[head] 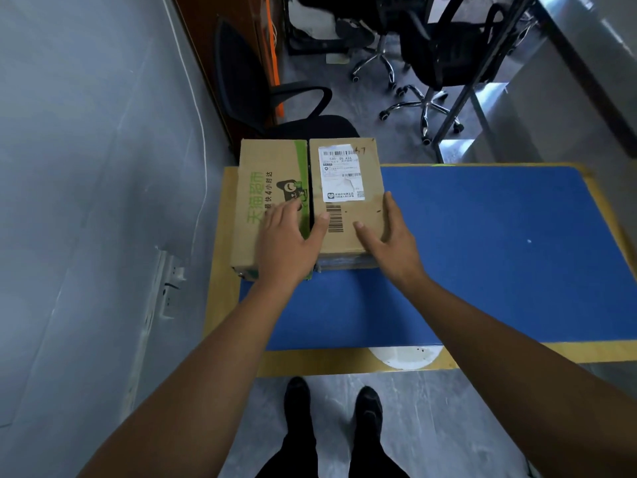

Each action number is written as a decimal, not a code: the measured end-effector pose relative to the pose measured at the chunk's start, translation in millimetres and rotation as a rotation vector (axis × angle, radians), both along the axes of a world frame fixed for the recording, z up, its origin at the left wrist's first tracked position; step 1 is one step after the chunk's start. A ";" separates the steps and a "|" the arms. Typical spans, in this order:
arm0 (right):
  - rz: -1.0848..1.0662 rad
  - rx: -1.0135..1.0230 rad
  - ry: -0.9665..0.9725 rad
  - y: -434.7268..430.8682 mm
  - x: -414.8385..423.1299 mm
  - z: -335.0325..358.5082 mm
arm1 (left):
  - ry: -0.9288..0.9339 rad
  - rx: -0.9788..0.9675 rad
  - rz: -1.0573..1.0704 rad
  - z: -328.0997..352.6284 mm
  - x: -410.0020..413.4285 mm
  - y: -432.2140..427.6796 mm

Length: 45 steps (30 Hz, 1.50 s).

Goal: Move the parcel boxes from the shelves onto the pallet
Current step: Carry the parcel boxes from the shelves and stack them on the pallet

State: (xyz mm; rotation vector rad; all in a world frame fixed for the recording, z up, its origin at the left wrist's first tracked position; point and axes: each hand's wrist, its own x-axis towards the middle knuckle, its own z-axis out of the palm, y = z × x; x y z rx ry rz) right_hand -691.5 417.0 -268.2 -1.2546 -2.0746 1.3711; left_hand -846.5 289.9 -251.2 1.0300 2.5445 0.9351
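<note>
— So, are the parcels down yet?

— Both are on the pallet (482, 253), in its far-left corner. Take the labelled box (368, 215) as the mark: the green-printed box (255, 188) stands hard against its left side, with only a thin dark seam between them.

— And the hands?

— The left hand (286, 243) lies flat on the green-printed box, just left of that seam. Its fingers are straight and close together, and the thumb reaches across onto the labelled box. It's holding nothing. I'd say it's steadying the neighbour so it doesn't shift.

— The other one?

— The right hand (389, 243) is at the labelled box's near-right corner, thumb on top, fingers apart and straight along the right edge. By the look of it that's pressing, not gripping: easing the box leftward to close up the row.

— Why so tight?

— The pallet's blue top runs on well to the right of the labelled box. Squaring these two into the corner would keep that stretch free for more, I reckon. I can't see the shelves from here.
</note>
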 end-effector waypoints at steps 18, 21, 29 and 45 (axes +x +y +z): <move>-0.101 0.083 -0.020 -12.8 34.5 19.9 | -0.063 0.133 -0.159 24.7 14.0 4.0; -0.138 0.150 -0.077 -20.6 67.5 25.8 | -0.084 0.173 -0.261 30.0 38.3 12.8; -0.359 0.258 -0.247 -52.4 207.7 48.3 | -0.145 0.133 -0.540 29.1 152.0 22.9; -0.989 0.218 -0.461 -294.4 644.5 74.8 | -0.189 0.037 -1.301 36.3 607.9 -60.4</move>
